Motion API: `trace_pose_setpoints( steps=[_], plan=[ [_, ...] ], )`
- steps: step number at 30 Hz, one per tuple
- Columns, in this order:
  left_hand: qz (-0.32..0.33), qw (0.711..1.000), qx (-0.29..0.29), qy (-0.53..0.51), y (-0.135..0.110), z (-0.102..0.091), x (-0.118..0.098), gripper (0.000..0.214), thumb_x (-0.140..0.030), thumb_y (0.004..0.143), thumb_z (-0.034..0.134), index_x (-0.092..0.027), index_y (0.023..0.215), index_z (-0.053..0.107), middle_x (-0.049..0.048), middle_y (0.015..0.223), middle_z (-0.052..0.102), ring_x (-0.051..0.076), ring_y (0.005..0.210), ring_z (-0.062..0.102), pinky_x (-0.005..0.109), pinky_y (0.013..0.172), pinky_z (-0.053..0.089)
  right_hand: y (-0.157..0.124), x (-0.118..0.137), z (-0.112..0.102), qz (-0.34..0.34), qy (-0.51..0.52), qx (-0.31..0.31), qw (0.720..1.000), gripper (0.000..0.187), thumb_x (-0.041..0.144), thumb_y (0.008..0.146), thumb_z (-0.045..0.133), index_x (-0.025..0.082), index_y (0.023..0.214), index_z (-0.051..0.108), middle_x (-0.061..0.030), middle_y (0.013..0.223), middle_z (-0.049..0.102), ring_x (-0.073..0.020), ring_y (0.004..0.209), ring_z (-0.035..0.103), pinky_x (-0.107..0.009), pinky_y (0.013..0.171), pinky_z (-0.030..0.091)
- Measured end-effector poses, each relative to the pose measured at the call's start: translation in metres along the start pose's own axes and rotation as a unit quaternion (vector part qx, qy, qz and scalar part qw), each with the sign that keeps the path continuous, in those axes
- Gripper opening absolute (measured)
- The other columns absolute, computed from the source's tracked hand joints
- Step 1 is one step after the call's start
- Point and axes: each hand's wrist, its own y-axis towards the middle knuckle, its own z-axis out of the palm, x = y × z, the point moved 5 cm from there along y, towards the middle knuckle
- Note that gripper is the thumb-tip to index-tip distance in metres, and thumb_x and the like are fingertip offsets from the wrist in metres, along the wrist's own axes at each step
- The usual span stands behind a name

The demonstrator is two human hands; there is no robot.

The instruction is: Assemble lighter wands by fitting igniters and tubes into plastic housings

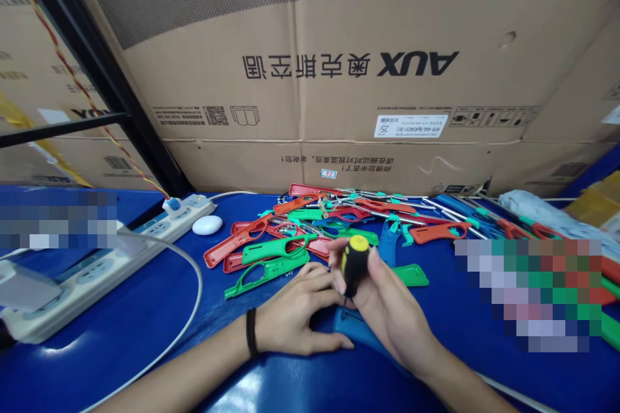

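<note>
My right hand (382, 306) is wrapped round a screwdriver (354, 264) with a black and yellow handle, held upright with its tip pointing down. Under it lies a blue plastic handle part (356, 330) on the blue table. My left hand (295, 313), with a black band at the wrist, lies on the left end of that blue part, fingers curled and pressing it down. Just beyond the hands sits a pile of red, green and blue plastic handle parts (290, 242).
A white power strip (106, 264) with a white cable lies at the left, a small white oval object (207, 224) beside it. Large cardboard boxes (339, 64) wall off the back. More coloured parts and metal rods (450, 210) spread to the right.
</note>
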Motion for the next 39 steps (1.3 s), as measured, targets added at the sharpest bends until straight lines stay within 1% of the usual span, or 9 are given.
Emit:
trace_pose_setpoints(
  steps=[2, 4, 9, 14, 19, 24, 28, 34, 39],
  plan=[
    [-0.004, 1.000, 0.002, 0.004, 0.000, 0.000, 0.001, 0.043, -0.046, 0.076, 0.070, -0.021, 0.110, 0.061, 0.0069, 0.116, 0.060, 0.026, 0.108, 0.053, 0.038, 0.098, 0.036, 0.000, 0.003, 0.000, -0.022, -0.029, -0.007, 0.999, 0.021, 0.043, 0.089, 0.057, 0.029, 0.104, 0.051, -0.0028, 0.098, 0.052, -0.0176, 0.087, 0.052, -0.030, 0.071, 0.043],
    [-0.001, 1.000, 0.001, 0.004, 0.000, 0.000, 0.000, 0.044, -0.047, 0.076, 0.070, -0.021, 0.110, 0.060, 0.0072, 0.118, 0.059, 0.026, 0.109, 0.052, 0.039, 0.099, 0.036, -0.001, 0.007, 0.001, -0.056, -0.031, -0.010, 0.998, 0.028, 0.034, 0.083, 0.067, 0.032, 0.102, 0.048, 0.0008, 0.099, 0.052, -0.0131, 0.077, 0.051, -0.028, 0.070, 0.042],
    [-0.002, 1.000, 0.005, -0.003, 0.000, 0.000, 0.001, 0.042, -0.046, 0.076, 0.071, -0.021, 0.108, 0.062, 0.0064, 0.111, 0.062, 0.024, 0.104, 0.055, 0.038, 0.099, 0.034, 0.000, 0.006, -0.001, -0.025, 0.010, -0.006, 1.000, 0.032, 0.054, 0.093, 0.041, 0.025, 0.101, 0.052, -0.0032, 0.093, 0.050, -0.0146, 0.069, 0.046, -0.030, 0.065, 0.042],
    [-0.004, 1.000, -0.001, -0.002, 0.000, 0.000, 0.000, 0.044, -0.045, 0.076, 0.071, -0.024, 0.112, 0.060, 0.0055, 0.112, 0.061, 0.024, 0.104, 0.054, 0.036, 0.097, 0.036, 0.000, 0.010, -0.002, -0.050, -0.010, -0.007, 0.999, 0.031, 0.040, 0.079, 0.070, 0.031, 0.095, 0.045, 0.0011, 0.099, 0.050, -0.0129, 0.070, 0.047, -0.027, 0.064, 0.039],
    [-0.004, 1.000, -0.006, -0.006, 0.003, 0.001, 0.000, 0.038, -0.041, 0.074, 0.071, -0.019, 0.103, 0.058, 0.0067, 0.107, 0.062, 0.024, 0.102, 0.054, 0.037, 0.097, 0.037, -0.001, 0.009, 0.000, -0.018, -0.010, -0.003, 1.000, 0.033, 0.057, 0.092, 0.039, 0.026, 0.098, 0.051, -0.0020, 0.089, 0.050, -0.0156, 0.070, 0.046, -0.030, 0.068, 0.040],
    [-0.009, 1.000, -0.022, -0.005, 0.006, 0.007, 0.000, 0.038, -0.031, 0.062, 0.072, -0.018, 0.094, 0.057, 0.0066, 0.104, 0.062, 0.026, 0.100, 0.055, 0.037, 0.093, 0.042, 0.001, 0.016, 0.005, -0.062, -0.009, 0.007, 0.998, 0.030, 0.043, 0.079, 0.068, 0.028, 0.093, 0.045, 0.0021, 0.091, 0.049, -0.0106, 0.062, 0.041, -0.026, 0.065, 0.038],
    [-0.021, 0.998, -0.046, 0.032, 0.006, 0.011, 0.002, 0.048, -0.044, 0.058, 0.073, -0.017, 0.096, 0.059, 0.0070, 0.097, 0.064, 0.026, 0.090, 0.058, 0.041, 0.091, 0.044, 0.004, 0.015, 0.006, -0.038, 0.023, 0.009, 0.999, 0.039, 0.057, 0.094, 0.034, 0.023, 0.089, 0.052, 0.0000, 0.083, 0.048, -0.0115, 0.060, 0.039, -0.027, 0.063, 0.036],
    [0.007, 0.997, -0.059, 0.039, 0.015, 0.017, -0.005, 0.053, -0.052, 0.063, 0.071, -0.016, 0.101, 0.062, 0.0082, 0.095, 0.063, 0.026, 0.088, 0.058, 0.036, 0.080, 0.050, 0.005, 0.017, 0.011, -0.056, -0.015, 0.053, 0.997, 0.025, 0.046, 0.086, 0.060, 0.025, 0.095, 0.051, 0.0027, 0.074, 0.048, -0.0120, 0.061, 0.042, -0.026, 0.060, 0.034],
    [0.006, 0.996, -0.088, 0.028, 0.016, 0.020, -0.003, 0.053, -0.045, 0.060, 0.072, -0.015, 0.102, 0.060, 0.0093, 0.094, 0.064, 0.026, 0.084, 0.059, 0.036, 0.077, 0.052, 0.007, 0.016, 0.009, -0.048, -0.031, 0.036, 0.998, 0.044, 0.053, 0.096, 0.031, 0.020, 0.086, 0.058, 0.0006, 0.074, 0.045, -0.0117, 0.059, 0.039, -0.027, 0.058, 0.031]
  ],
)
